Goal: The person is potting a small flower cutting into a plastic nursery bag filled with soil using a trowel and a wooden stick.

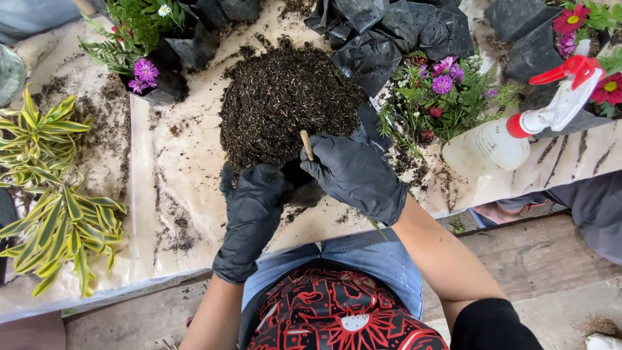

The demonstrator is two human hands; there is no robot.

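Two gloved hands: right hand [355,174] pinches a stick [306,144], left hand [253,201] grips a black bag [304,188] on the soil-strewn table [181,162].

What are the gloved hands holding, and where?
The right hand pinches a small wooden stick by its lower end; the left hand steadies a black bag.

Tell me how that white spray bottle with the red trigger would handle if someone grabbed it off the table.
The spray bottle lies on its side, so a push would probably make its rounded body roll. It looks like thin plastic, likely light; how full it is cannot be told. Soil is scattered over the table cover, so its surface may feel gritty rather than slippery.
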